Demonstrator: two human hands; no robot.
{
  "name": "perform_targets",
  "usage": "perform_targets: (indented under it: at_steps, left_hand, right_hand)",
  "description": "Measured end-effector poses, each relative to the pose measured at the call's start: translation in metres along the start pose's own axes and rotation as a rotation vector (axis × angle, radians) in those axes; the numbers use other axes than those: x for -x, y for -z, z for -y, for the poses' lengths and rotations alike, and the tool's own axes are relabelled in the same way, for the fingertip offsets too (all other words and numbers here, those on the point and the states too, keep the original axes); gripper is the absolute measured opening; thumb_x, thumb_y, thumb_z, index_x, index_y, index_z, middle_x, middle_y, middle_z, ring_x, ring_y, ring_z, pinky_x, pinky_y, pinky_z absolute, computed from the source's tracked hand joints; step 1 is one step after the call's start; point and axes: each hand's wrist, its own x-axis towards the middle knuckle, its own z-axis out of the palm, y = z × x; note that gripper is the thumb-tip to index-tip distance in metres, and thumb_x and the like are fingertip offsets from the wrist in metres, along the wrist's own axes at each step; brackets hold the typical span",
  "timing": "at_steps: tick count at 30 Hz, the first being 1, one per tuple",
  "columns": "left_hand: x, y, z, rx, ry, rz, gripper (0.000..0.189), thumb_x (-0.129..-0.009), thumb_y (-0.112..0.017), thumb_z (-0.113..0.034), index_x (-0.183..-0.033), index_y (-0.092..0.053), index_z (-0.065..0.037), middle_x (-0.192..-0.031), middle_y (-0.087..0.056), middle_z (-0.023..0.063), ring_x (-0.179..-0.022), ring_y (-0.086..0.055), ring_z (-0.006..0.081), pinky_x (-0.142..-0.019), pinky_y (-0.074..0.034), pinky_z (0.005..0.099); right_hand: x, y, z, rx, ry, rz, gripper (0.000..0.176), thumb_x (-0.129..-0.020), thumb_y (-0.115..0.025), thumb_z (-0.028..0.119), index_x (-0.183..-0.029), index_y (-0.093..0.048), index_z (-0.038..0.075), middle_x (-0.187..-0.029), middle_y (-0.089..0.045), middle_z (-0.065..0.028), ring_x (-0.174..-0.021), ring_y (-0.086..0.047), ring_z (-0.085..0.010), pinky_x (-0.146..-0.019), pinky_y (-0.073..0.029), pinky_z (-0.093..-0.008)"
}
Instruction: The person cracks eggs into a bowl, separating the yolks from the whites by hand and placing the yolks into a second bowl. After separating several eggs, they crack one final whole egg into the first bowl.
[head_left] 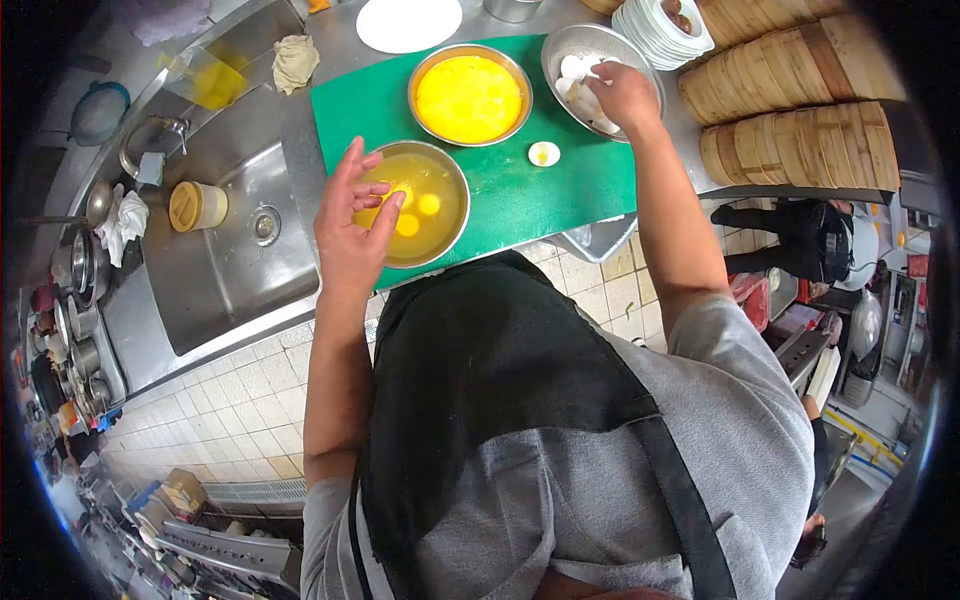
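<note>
My left hand (358,215) hovers with fingers spread at the left rim of a metal bowl (462,205). Inside that bowl are several round egg yolks (407,225) in cloudy, yellowish liquid. My right hand (625,97) reaches into a metal colander-like bowl (570,45) of white eggs or eggshells (573,68). Its fingers curl inward among them; what they grip is hard to make out. On the green cutting board (500,195) lies a white oval piece (544,153) with a yellow middle, like half an eggshell. Behind stands another metal bowl (470,95), full of bright yellow yolks.
A steel sink (215,290) is at the left, holding a lidded tub (198,206). A crumpled cloth (295,64) lies by its edge. White plate (408,24), stacked white dishes (665,35) and bamboo steamers (800,145) stand around the board. Another person (800,240) is at the right.
</note>
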Motion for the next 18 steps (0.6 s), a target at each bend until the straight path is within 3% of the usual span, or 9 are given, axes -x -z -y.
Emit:
perform_targets:
  at_steps: [1,6,10,14,16,17,18]
  left_hand:
    - [0.000,0.003,-0.002,0.001,0.015,0.006,0.072,-0.087,-0.073,0.002,-0.152,-0.043,-0.008,-0.132,-0.062,0.0154,-0.094,-0.068,0.0144,-0.084,-0.055,0.0283]
    - [0.003,0.009,-0.006,0.005,0.037,-0.024,0.070,-0.090,-0.068,0.004,-0.153,-0.040,-0.007,-0.133,-0.060,0.0176,-0.096,-0.067,0.0132,-0.086,-0.054,0.0274]
    - [0.007,0.015,-0.001,0.029,0.037,-0.102,0.069,-0.088,-0.071,0.003,-0.151,-0.044,-0.006,-0.129,-0.064,0.0155,-0.092,-0.068,0.0141,-0.079,-0.056,0.0268]
    - [0.012,0.026,0.007,0.007,0.086,-0.138,0.065,-0.091,-0.069,0.001,-0.151,-0.044,-0.006,-0.131,-0.062,0.0141,-0.094,-0.067,0.0126,-0.082,-0.054,0.0264]
    - [0.014,0.032,0.017,-0.025,0.102,-0.175,0.059,-0.089,-0.070,0.001,-0.145,-0.051,-0.006,-0.128,-0.064,0.0126,-0.091,-0.067,0.0130,-0.077,-0.055,0.0264]
    - [0.015,0.034,0.021,-0.051,0.116,-0.202,0.054,-0.087,-0.071,0.001,-0.139,-0.058,-0.007,-0.124,-0.065,0.0110,-0.088,-0.067,0.0133,-0.072,-0.055,0.0265]
    - [0.016,0.035,0.023,-0.055,0.121,-0.208,0.054,-0.087,-0.071,0.001,-0.139,-0.058,-0.007,-0.124,-0.065,0.0110,-0.088,-0.067,0.0133,-0.072,-0.055,0.0265]
  right_hand:
    - [-0.008,-0.005,0.001,0.086,-0.030,0.001,0.045,-0.090,-0.067,0.044,-0.125,-0.070,0.017,-0.120,-0.071,-0.0170,-0.114,-0.067,-0.0330,-0.096,-0.052,-0.0435]
    - [-0.026,-0.012,0.036,0.259,-0.148,0.111,0.047,-0.092,-0.065,0.049,-0.120,-0.070,0.013,-0.128,-0.069,-0.0133,-0.119,-0.066,-0.0306,-0.100,-0.049,-0.0470]
    - [-0.034,-0.024,0.045,0.421,-0.176,0.129,0.047,-0.091,-0.064,0.048,-0.123,-0.066,0.014,-0.130,-0.068,-0.0112,-0.122,-0.065,-0.0274,-0.105,-0.042,-0.0486]
    - [-0.039,-0.026,0.028,0.315,-0.181,0.031,0.049,-0.086,-0.070,0.040,-0.124,-0.065,0.011,-0.131,-0.067,-0.0133,-0.126,-0.061,-0.0286,-0.104,-0.044,-0.0485]
    - [-0.042,-0.030,0.010,-0.010,0.015,-0.242,0.054,-0.083,-0.072,0.038,-0.128,-0.064,0.010,-0.129,-0.067,-0.0173,-0.124,-0.061,-0.0334,-0.104,-0.046,-0.0481]
    - [-0.037,-0.026,0.007,-0.081,0.116,-0.282,0.056,-0.081,-0.074,0.030,-0.130,-0.063,0.007,-0.124,-0.067,-0.0196,-0.116,-0.064,-0.0338,-0.096,-0.052,-0.0447]
    - [-0.022,-0.016,0.020,-0.082,0.121,-0.275,0.056,-0.081,-0.074,0.030,-0.130,-0.063,0.007,-0.124,-0.067,-0.0196,-0.116,-0.064,-0.0338,-0.096,-0.052,-0.0447]
